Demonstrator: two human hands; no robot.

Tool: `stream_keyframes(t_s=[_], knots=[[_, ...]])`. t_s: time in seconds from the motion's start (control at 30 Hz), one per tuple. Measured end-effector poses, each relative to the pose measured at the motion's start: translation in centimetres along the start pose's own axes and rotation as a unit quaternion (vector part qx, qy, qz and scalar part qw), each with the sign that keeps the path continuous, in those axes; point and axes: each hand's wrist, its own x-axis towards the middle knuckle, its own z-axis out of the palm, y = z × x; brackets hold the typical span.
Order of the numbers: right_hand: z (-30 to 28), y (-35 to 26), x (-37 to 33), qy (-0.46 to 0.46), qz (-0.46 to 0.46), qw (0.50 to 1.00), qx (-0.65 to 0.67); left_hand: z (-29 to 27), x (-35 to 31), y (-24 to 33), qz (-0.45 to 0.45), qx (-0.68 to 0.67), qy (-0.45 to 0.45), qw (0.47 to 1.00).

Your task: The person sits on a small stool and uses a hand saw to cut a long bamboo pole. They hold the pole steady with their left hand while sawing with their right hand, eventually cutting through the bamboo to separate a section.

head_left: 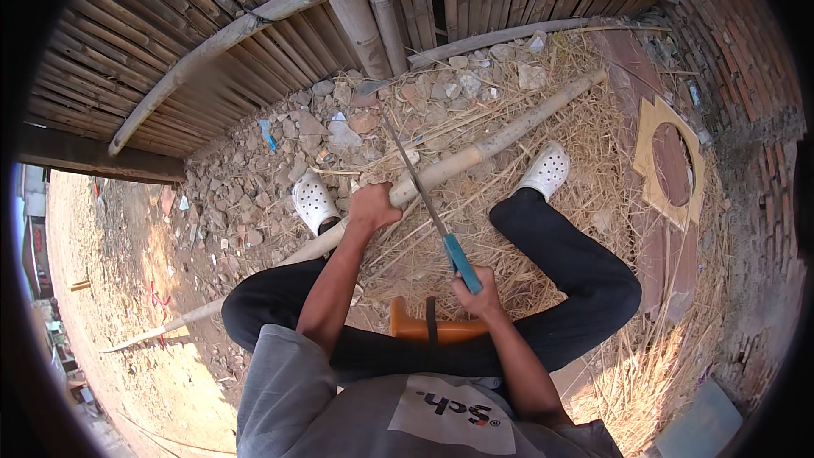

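Note:
A long pale bamboo pole lies slantwise in front of me, running from the lower left to the upper right. My left hand is wrapped round the pole near its middle. In my right hand is the teal handle of a handsaw. The saw's thin blade crosses the pole just right of my left hand, its tip pointing away from me. Whether the teeth have cut into the bamboo is too small to tell.
My feet in white clogs stand on either side of the pole's middle. An orange plastic seat shows between my legs. Rubble and straw cover the ground. A bamboo slat wall rises ahead, a brick wall at right.

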Motion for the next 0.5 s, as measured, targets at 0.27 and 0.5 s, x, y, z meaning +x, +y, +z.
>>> stream_keyframes(t_s=[0.27,0.5], knots=[[0.9,-1.8,-5.9,0.035,-0.108,0.992,-0.061,0.3,0.9,-1.5,-0.009,0.018,0.016,1.0],[2.1,-2.5,-1.3,0.025,-0.064,0.998,-0.008,-0.8,0.9,-1.7,-0.017,0.02,0.027,0.999]])
